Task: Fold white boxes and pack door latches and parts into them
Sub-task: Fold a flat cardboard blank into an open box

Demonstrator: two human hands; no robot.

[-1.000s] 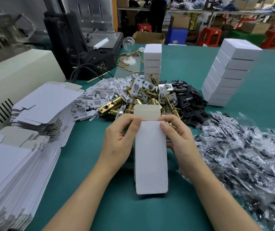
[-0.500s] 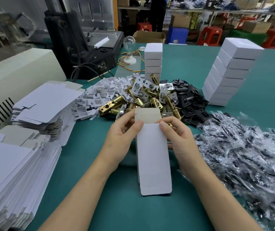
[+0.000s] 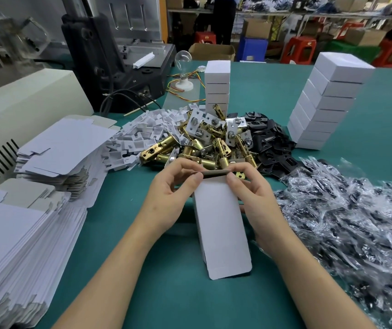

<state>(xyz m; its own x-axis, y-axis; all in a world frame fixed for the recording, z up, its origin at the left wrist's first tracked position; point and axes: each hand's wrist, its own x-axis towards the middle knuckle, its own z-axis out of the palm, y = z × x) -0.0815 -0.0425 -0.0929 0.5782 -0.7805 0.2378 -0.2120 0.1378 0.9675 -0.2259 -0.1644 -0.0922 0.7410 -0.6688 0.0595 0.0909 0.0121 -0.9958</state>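
A long white box (image 3: 221, 224) is held just above the green table in front of me, its far end flap bent over so I see it edge-on. My left hand (image 3: 169, 198) grips the box's far left corner with thumb and curled fingers. My right hand (image 3: 253, 195) pinches the far right corner and the flap. Behind the hands lies a heap of brass door latches (image 3: 209, 146), with white plastic parts (image 3: 142, 136) to its left and black plates (image 3: 268, 141) to its right.
Stacks of flat white box blanks (image 3: 24, 224) fill the left side. Small clear bags of parts (image 3: 351, 222) cover the right. Two stacks of folded white boxes (image 3: 325, 100) stand at the back, one (image 3: 217, 84) behind the latches. A black machine (image 3: 109, 58) stands at the far left.
The far end flap, standing up and facing me before, has been folded down over the box's end. The box has shifted slightly to the right and its near end sits lower in view.
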